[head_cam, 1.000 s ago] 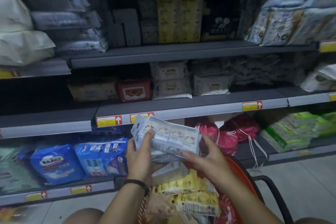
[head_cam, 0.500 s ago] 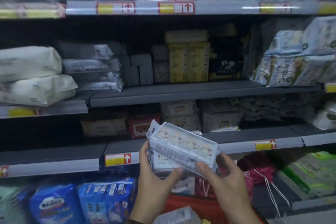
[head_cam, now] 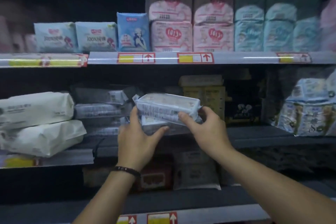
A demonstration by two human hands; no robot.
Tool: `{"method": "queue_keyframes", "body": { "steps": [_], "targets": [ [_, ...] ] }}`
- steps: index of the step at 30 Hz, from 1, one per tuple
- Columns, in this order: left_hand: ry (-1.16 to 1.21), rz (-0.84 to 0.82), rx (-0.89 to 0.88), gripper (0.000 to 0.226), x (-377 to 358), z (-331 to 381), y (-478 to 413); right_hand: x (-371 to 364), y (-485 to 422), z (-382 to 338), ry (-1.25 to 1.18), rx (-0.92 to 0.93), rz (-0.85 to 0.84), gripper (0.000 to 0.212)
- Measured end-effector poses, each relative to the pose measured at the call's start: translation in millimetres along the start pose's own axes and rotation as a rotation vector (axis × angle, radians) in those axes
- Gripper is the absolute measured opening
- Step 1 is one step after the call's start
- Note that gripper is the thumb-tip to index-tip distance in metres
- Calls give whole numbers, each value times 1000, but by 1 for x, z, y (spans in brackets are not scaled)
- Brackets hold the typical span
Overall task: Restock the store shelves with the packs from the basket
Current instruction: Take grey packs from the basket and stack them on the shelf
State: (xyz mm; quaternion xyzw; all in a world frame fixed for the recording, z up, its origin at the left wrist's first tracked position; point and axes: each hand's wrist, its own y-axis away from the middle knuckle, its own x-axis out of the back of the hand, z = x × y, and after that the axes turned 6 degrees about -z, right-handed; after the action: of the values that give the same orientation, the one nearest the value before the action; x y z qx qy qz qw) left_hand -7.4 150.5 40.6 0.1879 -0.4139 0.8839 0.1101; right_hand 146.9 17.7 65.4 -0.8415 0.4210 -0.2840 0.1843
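A pale blue-white tissue pack [head_cam: 167, 107] is held flat between both hands just above the middle shelf [head_cam: 254, 135], with a second like pack [head_cam: 151, 121] under it. My left hand [head_cam: 138, 140] grips the packs' left end from below, thumb under the lower pack. My right hand [head_cam: 203, 129] holds the right end, fingers curled over the front edge. The packs hover in front of a dark gap on the shelf, between stacked grey packs [head_cam: 101, 107] and yellow boxes [head_cam: 203, 96]. The basket is out of view.
Large white bags [head_cam: 36, 123] lie stacked at the left of the middle shelf. Blue-white multipacks [head_cam: 309, 111] stand at its right. The upper shelf [head_cam: 227, 58] carries blue, pink and teal packs. The lower shelf [head_cam: 181, 203] holds a red box and grey pouches.
Both hands have lifted the two packs from over the basket up to the middle shelf level and turned them flat. The view has tilted up, so the basket has left the frame.
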Motion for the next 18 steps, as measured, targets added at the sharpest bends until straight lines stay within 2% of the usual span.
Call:
{"method": "queue_keyframes", "body": {
  "steps": [2, 5, 8, 10, 13, 15, 18],
  "targets": [
    [-290, -22, 89, 99, 0, -11, -21, -12, -25, 1, 107, -69, -76, 58],
    [-598, -53, 115, 101, -10, -26, -30, -30, -51, 13, 258, -267, -153, 86],
    [-625, 32, 63, 93, -18, -33, -25, -36, -61, 21, 295, -307, -169, 100],
    [-657, 79, -53, 80, -20, -31, -20, -35, -64, 21, 302, -300, -186, 102],
    [-727, 33, -263, 54, -25, -30, -20, -36, -64, 18, 303, -324, -204, 104],
    [-698, -12, -256, 49, -27, -26, -24, -35, -65, 17, 315, -334, -218, 106],
    [-690, -76, -219, 49, -26, -21, -28, -29, -62, 15, 333, -308, -254, 87]
  ]
}}
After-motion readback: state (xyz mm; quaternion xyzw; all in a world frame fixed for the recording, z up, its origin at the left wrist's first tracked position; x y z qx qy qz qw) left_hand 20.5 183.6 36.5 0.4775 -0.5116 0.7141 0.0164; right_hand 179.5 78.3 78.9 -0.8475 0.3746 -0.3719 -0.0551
